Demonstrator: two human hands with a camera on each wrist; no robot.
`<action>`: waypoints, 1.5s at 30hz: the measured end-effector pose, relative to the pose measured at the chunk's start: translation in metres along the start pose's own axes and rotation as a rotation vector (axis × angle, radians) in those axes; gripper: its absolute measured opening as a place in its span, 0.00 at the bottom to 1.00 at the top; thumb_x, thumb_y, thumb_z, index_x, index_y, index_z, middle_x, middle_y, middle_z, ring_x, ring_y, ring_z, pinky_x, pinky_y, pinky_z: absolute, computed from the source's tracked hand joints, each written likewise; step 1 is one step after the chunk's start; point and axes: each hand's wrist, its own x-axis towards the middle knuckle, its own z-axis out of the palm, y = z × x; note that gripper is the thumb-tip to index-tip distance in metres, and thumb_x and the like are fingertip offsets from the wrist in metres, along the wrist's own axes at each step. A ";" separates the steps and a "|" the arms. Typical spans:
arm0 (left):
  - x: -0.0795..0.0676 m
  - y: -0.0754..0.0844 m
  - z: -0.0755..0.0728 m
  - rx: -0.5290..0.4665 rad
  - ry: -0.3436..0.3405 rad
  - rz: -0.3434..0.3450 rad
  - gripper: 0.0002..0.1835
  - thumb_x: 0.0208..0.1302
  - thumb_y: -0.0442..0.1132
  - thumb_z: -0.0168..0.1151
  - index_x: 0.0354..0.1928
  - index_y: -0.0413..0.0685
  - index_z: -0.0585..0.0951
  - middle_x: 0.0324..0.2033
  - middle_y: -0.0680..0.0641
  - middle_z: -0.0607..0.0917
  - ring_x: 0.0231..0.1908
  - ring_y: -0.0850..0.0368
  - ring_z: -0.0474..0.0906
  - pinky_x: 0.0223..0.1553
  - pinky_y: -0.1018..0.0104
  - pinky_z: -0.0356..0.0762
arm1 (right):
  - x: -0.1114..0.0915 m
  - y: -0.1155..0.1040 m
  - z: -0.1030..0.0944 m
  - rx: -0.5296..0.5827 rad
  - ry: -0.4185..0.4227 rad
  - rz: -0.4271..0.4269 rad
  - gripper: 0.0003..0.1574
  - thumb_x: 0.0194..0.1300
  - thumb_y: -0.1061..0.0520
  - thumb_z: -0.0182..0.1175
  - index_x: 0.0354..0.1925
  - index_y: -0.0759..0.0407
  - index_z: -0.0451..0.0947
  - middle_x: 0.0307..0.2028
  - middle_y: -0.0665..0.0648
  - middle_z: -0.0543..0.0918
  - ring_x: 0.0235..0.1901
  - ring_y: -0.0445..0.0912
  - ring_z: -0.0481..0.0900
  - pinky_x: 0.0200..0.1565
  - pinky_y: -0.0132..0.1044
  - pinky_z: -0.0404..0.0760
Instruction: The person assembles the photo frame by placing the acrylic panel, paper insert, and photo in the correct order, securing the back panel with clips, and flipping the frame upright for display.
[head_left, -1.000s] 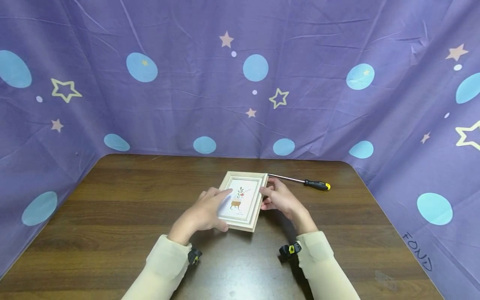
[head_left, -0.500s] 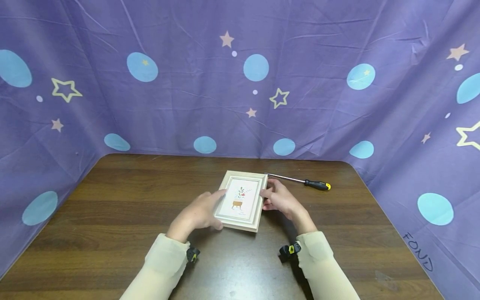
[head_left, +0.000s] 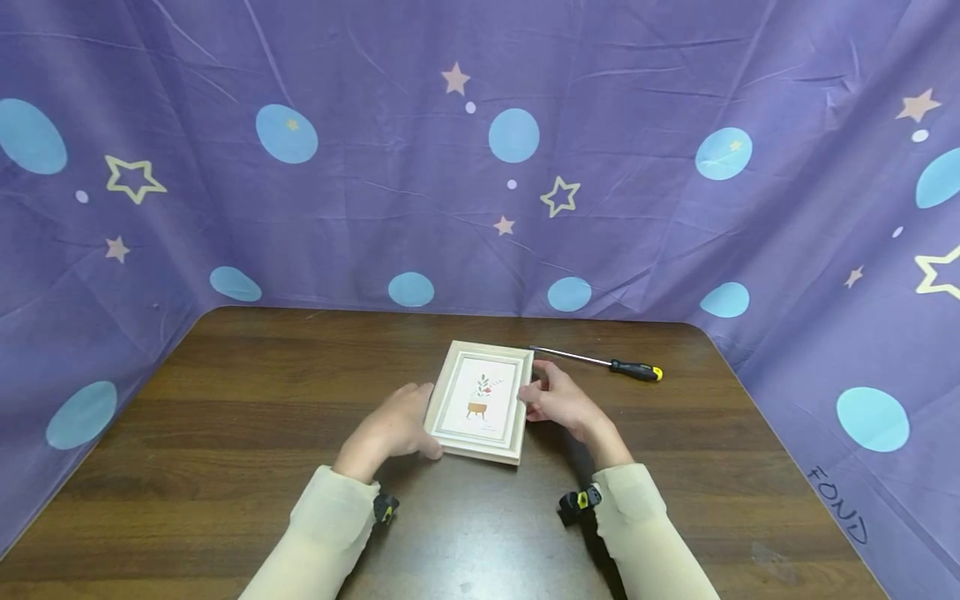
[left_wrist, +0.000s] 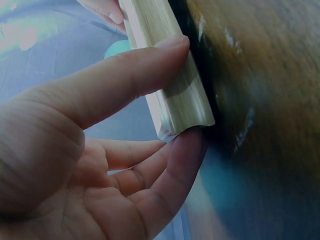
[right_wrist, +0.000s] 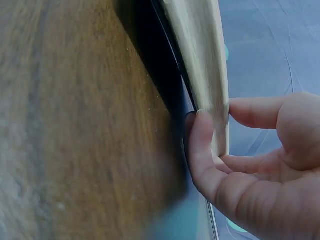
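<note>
A cream wooden picture frame [head_left: 455, 372] lies face up between my hands in the head view, its print showing a plant in a brown pot. My left hand [head_left: 392, 429] grips its near-left corner. In the left wrist view the thumb [left_wrist: 145, 67] presses the near edge, with fingers bent against the corner. My right hand [head_left: 564, 400] pinches the right edge. The right wrist view shows a fingertip [right_wrist: 202, 130] at the lower side of that edge and the thumb [right_wrist: 257, 111] by the upper face. The frame's back is hidden.
A screwdriver [head_left: 635, 370] with a black and yellow handle lies behind and right of the frame, its shaft pointing left. Brown wooden table [head_left: 225, 467] spreads around. A purple curtain [head_left: 375, 167] with stars and dots encloses the back and sides.
My left hand has drawn back leftward off the print to the frame's left edge. The frame has turned slightly, its near end swinging right. The right hand keeps its hold at the right edge.
</note>
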 end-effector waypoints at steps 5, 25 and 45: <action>0.000 0.001 -0.001 0.014 -0.007 -0.019 0.42 0.36 0.37 0.89 0.57 0.31 0.79 0.46 0.39 0.82 0.48 0.44 0.79 0.60 0.43 0.80 | -0.001 0.000 0.001 -0.039 0.005 -0.004 0.46 0.73 0.65 0.58 0.80 0.74 0.48 0.44 0.62 0.79 0.38 0.47 0.81 0.46 0.44 0.90; 0.002 0.003 0.004 0.024 -0.026 -0.090 0.52 0.38 0.42 0.90 0.64 0.25 0.72 0.56 0.30 0.82 0.56 0.35 0.81 0.64 0.41 0.78 | -0.002 -0.004 0.012 -0.235 0.035 -0.053 0.37 0.71 0.67 0.60 0.75 0.73 0.64 0.50 0.66 0.82 0.39 0.48 0.84 0.44 0.41 0.88; 0.000 0.007 0.005 -0.012 -0.017 -0.111 0.51 0.36 0.41 0.91 0.60 0.25 0.72 0.47 0.33 0.83 0.47 0.40 0.82 0.58 0.41 0.82 | -0.002 -0.002 0.019 -0.476 0.114 -0.210 0.31 0.66 0.70 0.60 0.66 0.78 0.73 0.48 0.68 0.83 0.48 0.54 0.81 0.55 0.48 0.82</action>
